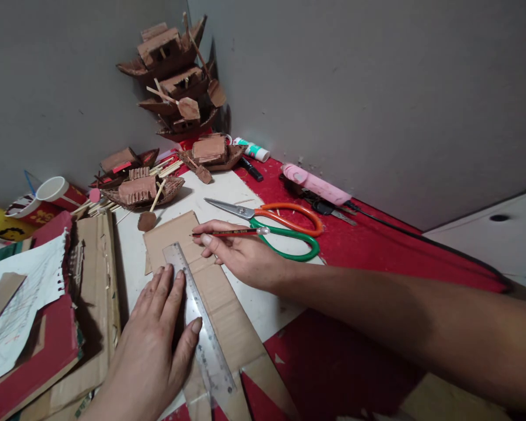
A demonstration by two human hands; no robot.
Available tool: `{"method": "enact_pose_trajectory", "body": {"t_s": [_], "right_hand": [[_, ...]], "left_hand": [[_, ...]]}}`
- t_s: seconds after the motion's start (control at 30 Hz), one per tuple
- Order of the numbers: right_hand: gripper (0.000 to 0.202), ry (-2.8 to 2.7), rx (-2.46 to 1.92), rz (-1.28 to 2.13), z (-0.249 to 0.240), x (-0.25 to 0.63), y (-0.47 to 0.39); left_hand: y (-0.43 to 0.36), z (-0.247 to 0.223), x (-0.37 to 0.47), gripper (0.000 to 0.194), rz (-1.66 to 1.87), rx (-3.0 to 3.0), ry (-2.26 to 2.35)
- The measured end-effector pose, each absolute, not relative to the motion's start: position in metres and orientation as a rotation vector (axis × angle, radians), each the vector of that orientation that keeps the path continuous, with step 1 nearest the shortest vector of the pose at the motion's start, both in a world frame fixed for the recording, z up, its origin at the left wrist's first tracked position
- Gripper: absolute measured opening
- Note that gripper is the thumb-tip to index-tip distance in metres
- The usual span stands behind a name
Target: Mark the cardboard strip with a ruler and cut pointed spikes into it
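Brown cardboard [228, 316] lies lengthwise over a white board [284, 316] on the red-covered table [359, 251], its near end reaching past the board's near edge. It sits between the two hands, with a clear ruler [208, 339] running along it. The left hand [146, 345] is spread flat, palm down, at the ruler's left side, its fingertips at the ruler's left edge and its thumb over the ruler. The right hand [249, 260] comes in from the right over the cardboard's far part, pinching a dark red pencil [234, 233] between thumb and fingers, the tip aimed left, near the ruler's far end. Just beyond that hand, scissors [253, 214] with one orange and one green handle lie across the board's right edge, blades pointing left. Toward the table's far right edge are a pink tool [318, 186] with a black cord, a black marker [251, 169] and a white-and-teal tube [256, 152]. Three small cardboard boats [142, 190] sit near the board's far edge, and more boats [170, 52] are piled up in the table's far corner against the grey walls. Left of the board lie layered cardboard sheets [94, 280] and scribbled paper [26, 298], with cups [55, 190] beyond them.
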State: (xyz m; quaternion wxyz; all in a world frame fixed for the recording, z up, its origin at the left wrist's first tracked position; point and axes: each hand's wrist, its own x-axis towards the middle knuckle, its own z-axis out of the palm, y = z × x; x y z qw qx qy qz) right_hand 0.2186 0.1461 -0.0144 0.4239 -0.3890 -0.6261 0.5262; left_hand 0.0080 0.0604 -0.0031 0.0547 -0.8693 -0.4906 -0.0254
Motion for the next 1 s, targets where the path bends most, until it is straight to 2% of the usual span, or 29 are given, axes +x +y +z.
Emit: {"method": "enact_pose_trajectory", "body": {"t_s": [0.3, 0.6, 1.0], "right_hand": [[0.025, -1.575, -0.979, 1.313, -0.0178, 0.2185, 0.1466], [0.024, -1.579, -0.963, 1.292, -0.0158, 0.2189, 0.1468], [0.022, -1.538, -0.945, 1.329, -0.0107, 0.2182, 0.145]], "left_hand": [[0.0591, -0.0015, 0.0037, 0.059, -0.105, -2.633, -1.402], [0.0588, -0.0012, 0.003, 0.067, -0.059, -2.658, -1.38], [0.0598, 0.0009, 0.0053, 0.061, -0.081, -2.67, -1.387]]}}
